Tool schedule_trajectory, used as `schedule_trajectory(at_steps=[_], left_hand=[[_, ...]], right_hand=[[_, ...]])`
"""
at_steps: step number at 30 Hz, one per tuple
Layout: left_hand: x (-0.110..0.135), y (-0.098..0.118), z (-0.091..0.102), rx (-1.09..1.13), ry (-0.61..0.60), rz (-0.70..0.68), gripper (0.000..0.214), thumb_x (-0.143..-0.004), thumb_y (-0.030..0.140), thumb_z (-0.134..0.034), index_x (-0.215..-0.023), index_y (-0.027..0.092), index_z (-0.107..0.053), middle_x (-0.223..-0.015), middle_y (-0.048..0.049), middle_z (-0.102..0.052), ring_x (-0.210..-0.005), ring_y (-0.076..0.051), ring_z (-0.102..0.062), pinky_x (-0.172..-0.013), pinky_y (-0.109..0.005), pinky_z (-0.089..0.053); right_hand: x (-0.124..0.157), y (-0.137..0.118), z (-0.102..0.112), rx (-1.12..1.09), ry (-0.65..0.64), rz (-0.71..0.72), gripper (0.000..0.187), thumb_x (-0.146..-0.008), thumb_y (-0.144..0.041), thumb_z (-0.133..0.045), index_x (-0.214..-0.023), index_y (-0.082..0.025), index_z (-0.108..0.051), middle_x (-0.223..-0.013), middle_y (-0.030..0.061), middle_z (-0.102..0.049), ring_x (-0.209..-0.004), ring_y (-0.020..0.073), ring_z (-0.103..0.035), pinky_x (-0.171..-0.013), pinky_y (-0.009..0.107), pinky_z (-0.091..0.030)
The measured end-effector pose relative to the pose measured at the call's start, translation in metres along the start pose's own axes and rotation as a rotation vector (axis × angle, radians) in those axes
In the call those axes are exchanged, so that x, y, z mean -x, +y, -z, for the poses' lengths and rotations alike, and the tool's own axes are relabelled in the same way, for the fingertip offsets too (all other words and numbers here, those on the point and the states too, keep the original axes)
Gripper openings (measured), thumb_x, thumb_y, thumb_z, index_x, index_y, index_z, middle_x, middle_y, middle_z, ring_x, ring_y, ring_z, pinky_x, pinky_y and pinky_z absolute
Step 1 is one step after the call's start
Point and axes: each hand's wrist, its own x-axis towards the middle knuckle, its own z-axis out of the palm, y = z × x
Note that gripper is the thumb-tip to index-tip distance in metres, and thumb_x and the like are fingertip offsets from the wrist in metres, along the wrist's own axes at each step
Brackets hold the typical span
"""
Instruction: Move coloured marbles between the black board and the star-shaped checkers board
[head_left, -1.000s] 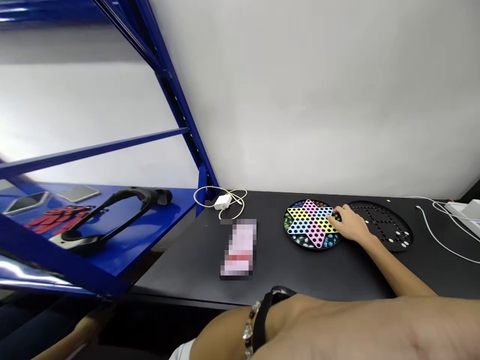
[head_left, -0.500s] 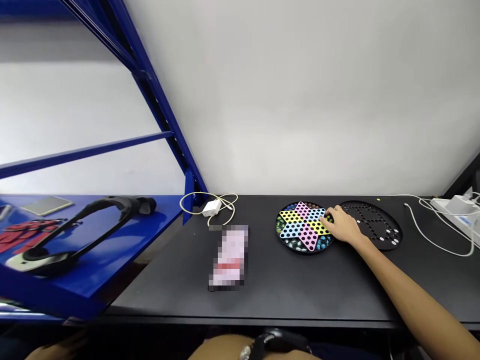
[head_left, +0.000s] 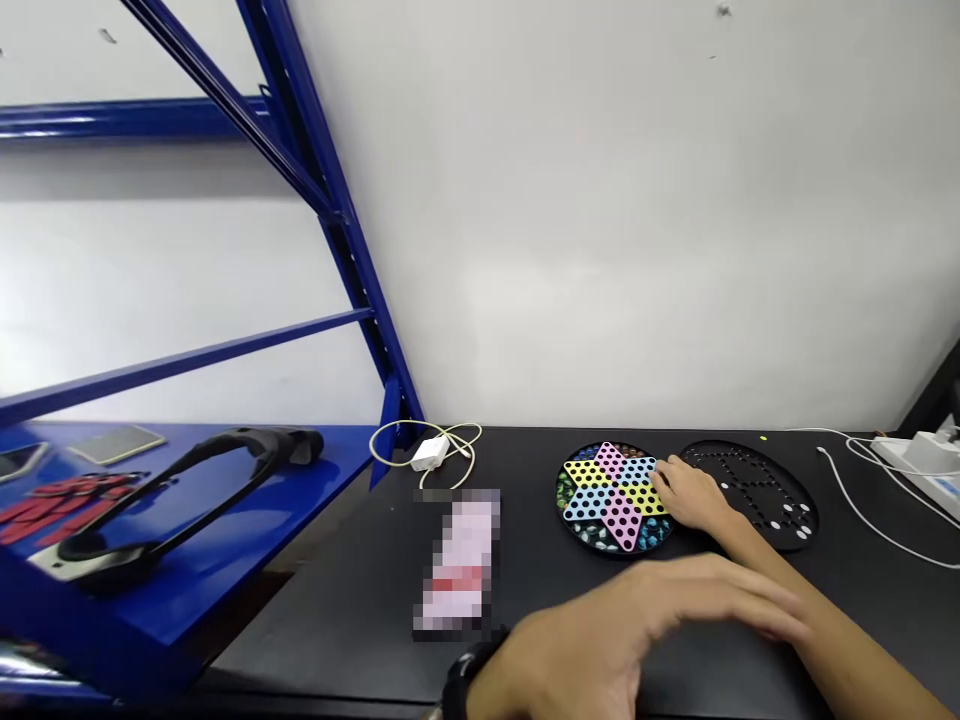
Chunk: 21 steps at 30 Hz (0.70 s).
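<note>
A round Chinese checkers board (head_left: 622, 520) with a pink, yellow and blue star lies on the black table, coloured marbles in the pockets round its rim. My right hand (head_left: 694, 497) rests at the board's right edge with bent fingers drawn together; what they hold, if anything, is hidden. Beside it, partly behind that hand, is a round black board (head_left: 757, 480) with small holes and several white pieces (head_left: 802, 534). My left hand (head_left: 622, 630), a dark watch on its wrist, hovers above the table's front, fingers stretched out to the right and holding nothing.
A blurred-out phone-like item (head_left: 459, 560) lies left of the checkers board. Behind it sit a white charger (head_left: 430, 453) and cable. More white cables and a power strip (head_left: 926, 462) are at far right. On a blue shelf (head_left: 247, 520) at left rests a black-and-white curved device (head_left: 199, 500).
My left hand has risen from below the table edge and reached right across the front. My right hand stays at the checkers board. The view has tilted up slightly.
</note>
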Motion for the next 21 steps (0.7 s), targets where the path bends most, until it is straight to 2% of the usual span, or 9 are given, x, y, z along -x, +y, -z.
schedule_trajectory(at_steps=[2, 4, 7, 9, 11, 13, 16, 19, 21], left_hand=[[0.001, -0.016, 0.007, -0.116, 0.146, 0.028, 0.066, -0.08, 0.067, -0.06, -0.125, 0.02, -0.063, -0.133, -0.0083, -0.062, -0.124, -0.028, -0.056, -0.111, -0.039, -0.039], [0.004, -0.041, 0.017, -0.288, 0.305, 0.103, 0.049, -0.08, 0.054, -0.067, -0.117, 0.023, -0.066, -0.125, -0.0067, -0.066, -0.119, -0.027, -0.058, -0.109, -0.04, -0.04], [0.006, -0.088, 0.042, -0.48, 0.507, 0.201, 0.028, -0.087, 0.041, -0.06, -0.104, 0.021, -0.069, -0.109, -0.0066, -0.071, -0.101, -0.022, -0.064, -0.094, -0.034, -0.049], [0.006, -0.117, 0.06, -0.565, 0.624, 0.304, 0.023, -0.09, 0.038, -0.054, -0.096, 0.021, -0.069, -0.099, -0.0051, -0.072, -0.09, -0.019, -0.066, -0.083, -0.03, -0.052], [0.009, -0.138, 0.073, -0.683, 0.715, 0.404, 0.022, -0.09, 0.037, -0.052, -0.089, 0.021, -0.068, -0.091, -0.0028, -0.072, -0.084, -0.018, -0.066, -0.078, -0.029, -0.051], [0.014, -0.151, 0.078, -0.812, 0.741, 0.469, 0.023, -0.091, 0.037, -0.05, -0.084, 0.022, -0.066, -0.087, -0.0017, -0.071, -0.081, -0.017, -0.065, -0.074, -0.028, -0.049], [0.024, -0.157, 0.075, -0.962, 0.685, 0.556, 0.022, -0.091, 0.036, -0.05, -0.082, 0.023, -0.065, -0.086, -0.0008, -0.07, -0.08, -0.018, -0.064, -0.071, -0.027, -0.046], [0.03, -0.158, 0.072, -1.02, 0.64, 0.648, 0.019, -0.09, 0.034, -0.051, -0.082, 0.023, -0.064, -0.088, -0.0009, -0.07, -0.082, -0.018, -0.064, -0.071, -0.027, -0.045], [0.031, -0.16, 0.07, -1.029, 0.631, 0.673, 0.018, -0.089, 0.033, -0.051, -0.082, 0.023, -0.064, -0.089, -0.0012, -0.07, -0.082, -0.018, -0.063, -0.071, -0.027, -0.044]], right_hand=[[0.0, 0.0, 0.002, 0.021, -0.006, 0.016, 0.038, -0.099, -0.034, -0.028, -0.102, -0.021, -0.064, -0.102, 0.0092, -0.065, -0.091, 0.0219, -0.065, -0.075, 0.03, -0.041], [0.0, 0.0, 0.003, 0.022, -0.007, 0.022, 0.034, -0.097, -0.031, -0.033, -0.096, -0.021, -0.066, -0.101, 0.009, -0.068, -0.093, 0.0222, -0.064, -0.074, 0.029, -0.04], [0.0, 0.002, 0.003, -0.007, 0.024, -0.001, 0.037, -0.096, -0.032, -0.035, -0.084, -0.021, -0.069, -0.097, 0.0079, -0.07, -0.091, 0.0216, -0.064, -0.073, 0.027, -0.038], [0.0, 0.003, 0.002, -0.03, 0.044, -0.021, 0.041, -0.096, -0.032, -0.035, -0.075, -0.021, -0.068, -0.09, 0.0072, -0.071, -0.085, 0.0207, -0.064, -0.07, 0.027, -0.037], [-0.001, 0.003, 0.0, -0.049, 0.058, -0.026, 0.042, -0.095, -0.031, -0.036, -0.069, -0.021, -0.066, -0.082, 0.0064, -0.07, -0.078, 0.0196, -0.063, -0.066, 0.026, -0.034], [-0.001, 0.004, -0.002, -0.073, 0.078, -0.029, 0.044, -0.095, -0.033, -0.035, -0.064, -0.021, -0.063, -0.075, 0.0053, -0.068, -0.071, 0.0182, -0.061, -0.062, 0.026, -0.032], [-0.002, 0.007, 0.0, -0.135, 0.155, -0.052, 0.05, -0.098, -0.039, -0.03, -0.062, -0.021, -0.059, -0.069, 0.0041, -0.065, -0.067, 0.0172, -0.059, -0.06, 0.026, -0.03], [-0.002, 0.02, 0.007, -0.187, 0.249, -0.138, 0.054, -0.099, -0.043, -0.023, -0.063, -0.021, -0.057, -0.068, 0.0043, -0.064, -0.067, 0.0177, -0.059, -0.059, 0.026, -0.03], [-0.001, 0.035, 0.013, -0.179, 0.249, -0.219, 0.054, -0.099, -0.043, -0.022, -0.063, -0.021, -0.056, -0.069, 0.0054, -0.064, -0.068, 0.019, -0.06, -0.059, 0.026, -0.03]])
